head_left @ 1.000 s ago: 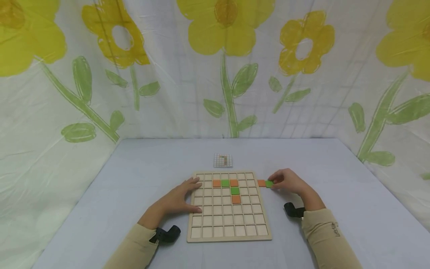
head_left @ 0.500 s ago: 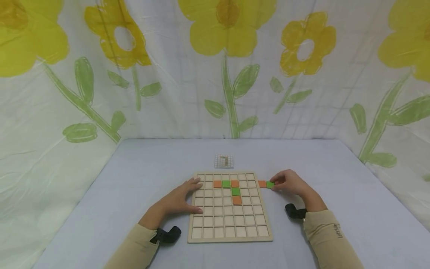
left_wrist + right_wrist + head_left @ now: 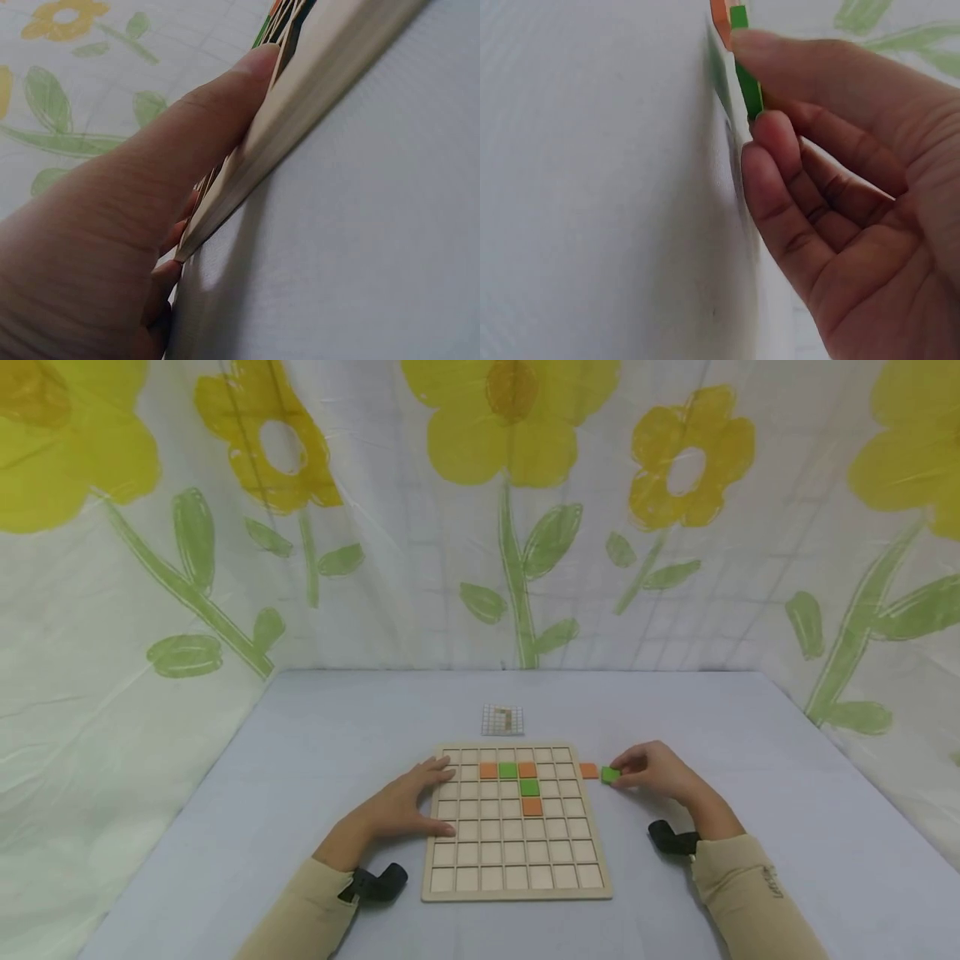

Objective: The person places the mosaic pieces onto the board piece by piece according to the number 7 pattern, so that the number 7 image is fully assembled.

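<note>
My left hand [image 3: 401, 799] rests on the left edge of a wooden grid board [image 3: 489, 893], thumb and fingers spread apart and fairly straight. In the left wrist view the thumb [image 3: 202, 112] lies on the board's rim. Beyond the board's right side, my right hand [image 3: 654, 772] pinches a green square tile [image 3: 611, 774] between thumb and fingertips. The right wrist view shows this green tile [image 3: 748, 82] edge-on, tipped off the table. An orange tile [image 3: 589, 771] lies between it and the board, apart from the green one.
In the board's cells sit several orange and green tiles, such as a green one [image 3: 529, 787] and an orange one [image 3: 532, 807], forming a corner shape. A small gridded pattern card [image 3: 502, 720] lies behind the board. A flower-printed curtain [image 3: 420, 610] hangs at the table's back.
My right hand has drawn the green tile slightly right, so a gap now separates it from the orange tile. The left hand stays on the board. The head view has shifted slightly.
</note>
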### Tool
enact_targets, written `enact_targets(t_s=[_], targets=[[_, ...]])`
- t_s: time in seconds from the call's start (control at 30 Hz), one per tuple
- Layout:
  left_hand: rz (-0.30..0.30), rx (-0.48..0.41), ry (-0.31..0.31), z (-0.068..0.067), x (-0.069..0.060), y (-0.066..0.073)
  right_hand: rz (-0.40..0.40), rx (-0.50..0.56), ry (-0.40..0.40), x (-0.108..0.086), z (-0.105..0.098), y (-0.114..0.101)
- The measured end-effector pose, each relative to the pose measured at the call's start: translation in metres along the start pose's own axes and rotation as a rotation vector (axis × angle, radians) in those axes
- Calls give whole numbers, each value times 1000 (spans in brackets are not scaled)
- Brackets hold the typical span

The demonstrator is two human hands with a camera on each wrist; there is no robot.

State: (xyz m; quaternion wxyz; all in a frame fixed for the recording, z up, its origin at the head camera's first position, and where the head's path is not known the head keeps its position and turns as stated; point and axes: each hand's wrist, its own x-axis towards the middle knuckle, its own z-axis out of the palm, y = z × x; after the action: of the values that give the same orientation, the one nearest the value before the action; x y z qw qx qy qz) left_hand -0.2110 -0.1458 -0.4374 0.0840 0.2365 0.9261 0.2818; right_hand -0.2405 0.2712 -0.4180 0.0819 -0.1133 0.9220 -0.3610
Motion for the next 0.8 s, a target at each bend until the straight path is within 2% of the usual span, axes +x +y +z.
enact_targets(t_s=[0.33,0.67,0.8], targets=[[1,-13,-6,0,0,1,-141,32,-70,-6,4,-25],[10,-12,1,0,0,1,-205,26,-125,-10,25,-61],[-5,-2,-3,0,0,1,-228,20,-136,-13,33,-74]])
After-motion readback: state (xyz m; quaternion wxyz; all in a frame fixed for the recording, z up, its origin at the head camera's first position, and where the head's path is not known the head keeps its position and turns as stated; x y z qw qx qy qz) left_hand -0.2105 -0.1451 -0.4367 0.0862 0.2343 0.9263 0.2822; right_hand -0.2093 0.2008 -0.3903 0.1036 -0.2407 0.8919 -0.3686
